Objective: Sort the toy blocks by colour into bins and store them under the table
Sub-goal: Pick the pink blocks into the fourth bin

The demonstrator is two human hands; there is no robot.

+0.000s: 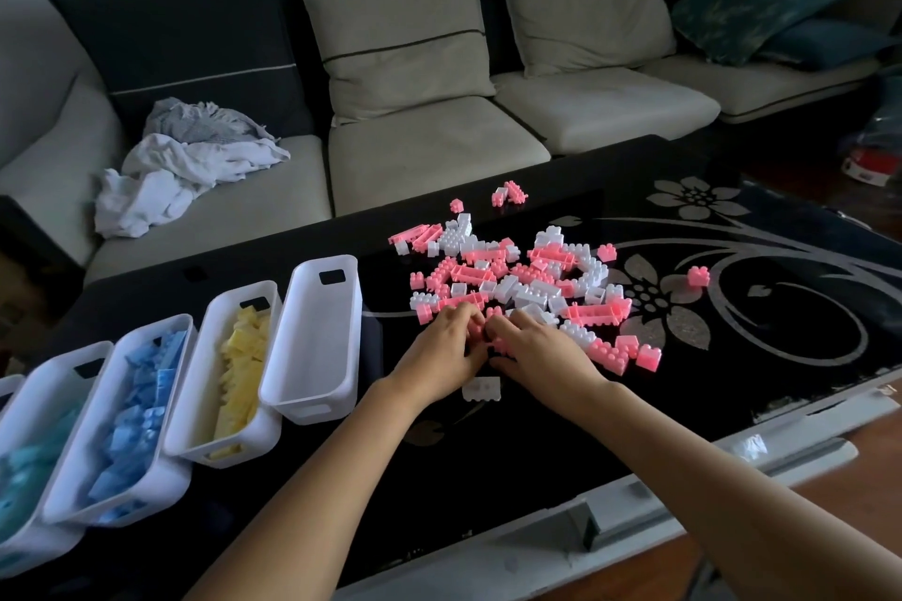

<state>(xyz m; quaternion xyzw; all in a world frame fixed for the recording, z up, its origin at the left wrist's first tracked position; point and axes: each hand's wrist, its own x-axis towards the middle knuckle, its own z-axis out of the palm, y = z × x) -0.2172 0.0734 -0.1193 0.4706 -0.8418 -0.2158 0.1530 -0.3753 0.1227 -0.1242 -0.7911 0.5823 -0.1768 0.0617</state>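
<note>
Blocks between and beyond left hand and right hand.

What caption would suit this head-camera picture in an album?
Left hand and right hand grip pink blocks at the edge of the pile, beside an empty bin on a black table.

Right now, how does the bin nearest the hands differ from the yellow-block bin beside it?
The nearest bin looks empty; the yellow-block bin is well filled with yellow blocks. The nearest bin stands beside the pink-and-white pile; the yellow-block bin sits one place further left. Both are white, oblong, with handle slots.
</note>
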